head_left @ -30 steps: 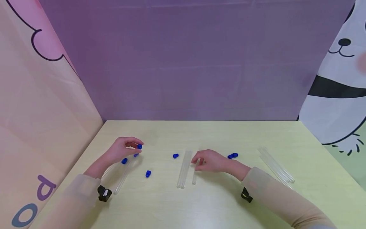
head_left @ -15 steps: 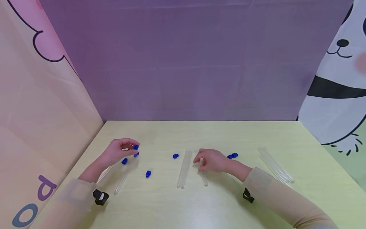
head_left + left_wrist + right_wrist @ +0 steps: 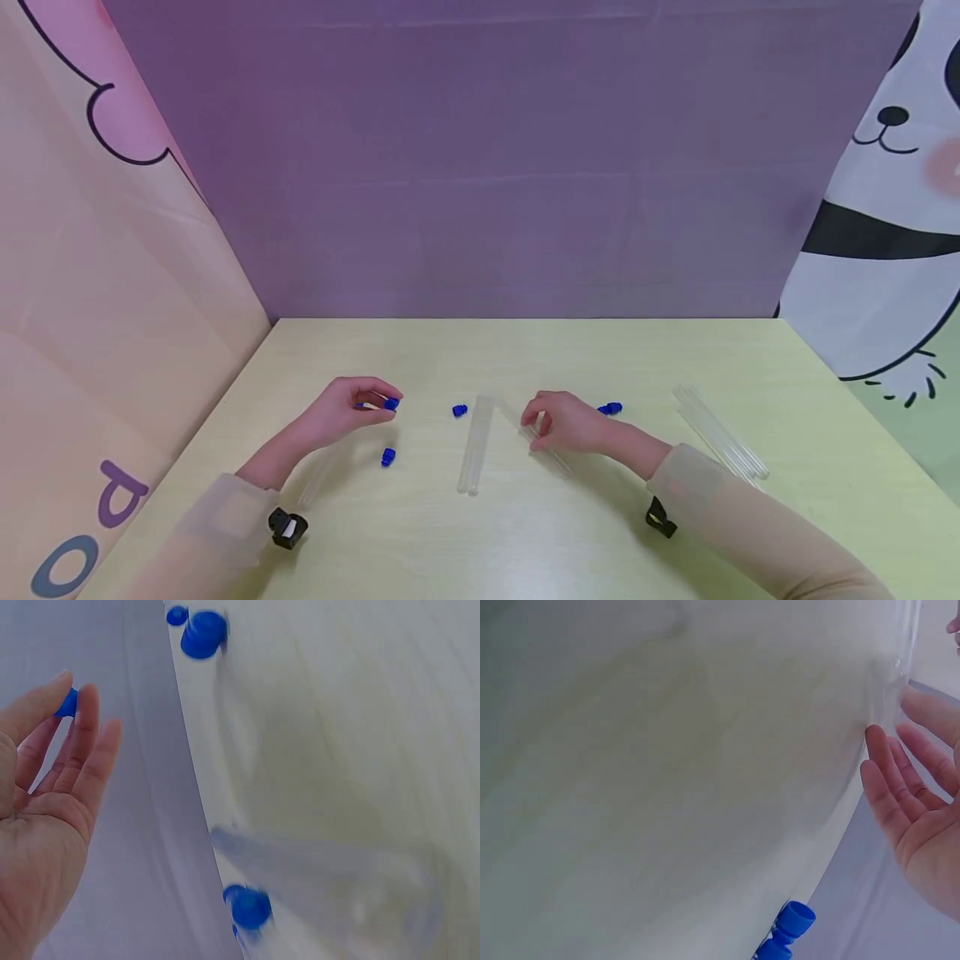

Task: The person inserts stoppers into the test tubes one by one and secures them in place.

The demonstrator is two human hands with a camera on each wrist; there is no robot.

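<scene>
In the head view my left hand [image 3: 348, 412] pinches a blue cap [image 3: 391, 403] between thumb and fingertips, above the table. The left wrist view shows that cap [image 3: 67, 703] held between the fingertips, the other fingers loosely bent. My right hand [image 3: 566, 423] has its thumb and fingers at a clear test tube [image 3: 555, 461], which slants under it. In the right wrist view the tube [image 3: 889, 679] is blurred by the fingertips. Left of that hand lie clear test tubes [image 3: 474, 450] side by side. Another tube [image 3: 318, 475] is partly behind my left arm.
Single blue caps lie between the hands, one farther back [image 3: 460, 410] and one nearer [image 3: 387, 457]. More caps [image 3: 613, 408] sit behind the right hand. A bundle of clear tubes [image 3: 720, 433] lies on the right side of the table [image 3: 480, 550]. A purple curtain [image 3: 487, 167] stands behind.
My left hand moved slightly left, then right and toward me with the blue cap. My right hand shifted a little right, and its tube turned so the near end swung right.
</scene>
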